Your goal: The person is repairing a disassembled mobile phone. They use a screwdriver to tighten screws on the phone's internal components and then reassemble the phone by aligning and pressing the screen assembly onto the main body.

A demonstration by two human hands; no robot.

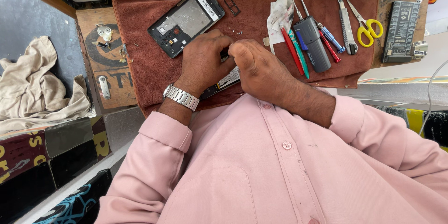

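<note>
Brown towel (154, 70) covers the bench, and both hands meet at its near edge. The left hand (203, 60), a steel watch (181, 97) at its wrist, presses down on a circuit board (227, 80) that peeks out from under the two hands. The right hand (256, 65) is curled beside it, knuckles touching the left; its fingers are bunched together, but whether they pinch anything I cannot tell. The left fingers are bent over the board's top edge. Just beyond the hands lies an opened phone shell (186, 20), with a small tray frame (232, 5) near it. To the right are screwdrivers (329, 42), a knife (346, 25) and yellow scissors (368, 27).
</note>
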